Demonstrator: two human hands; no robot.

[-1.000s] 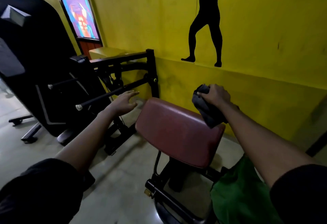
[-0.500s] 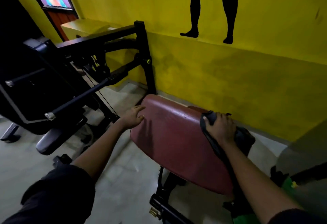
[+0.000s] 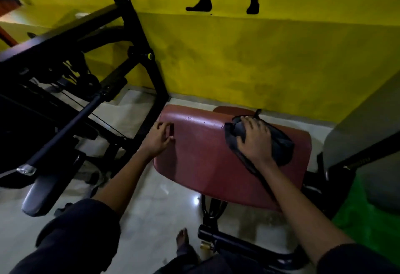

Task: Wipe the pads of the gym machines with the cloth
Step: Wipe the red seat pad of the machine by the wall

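No legible text anywhere

Pad (image 3: 201, 154) centre bare, passable; black frame post (image 3: 149, 61) near left edge; wall (image 3: 259, 57) gap behind seems narrow.
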